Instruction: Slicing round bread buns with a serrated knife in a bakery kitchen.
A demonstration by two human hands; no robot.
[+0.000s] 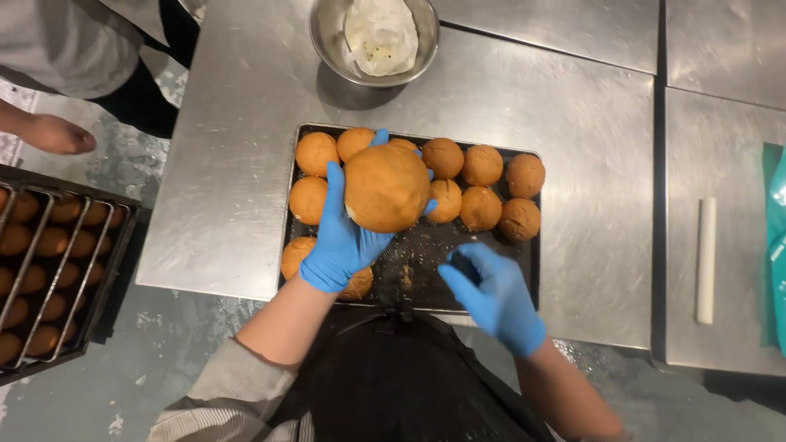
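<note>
A big round brown bun [386, 187] is held up over the dark tray [532, 270] by the left hand [344, 233], fingers wrapped round it. It looks light, soft and crumbly, so it is best cupped underneath. The right hand [491, 296] is empty, fingers loosely curled.

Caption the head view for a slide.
Gloved left hand lifts a round bun over a dark tray; right hand empty.
</note>
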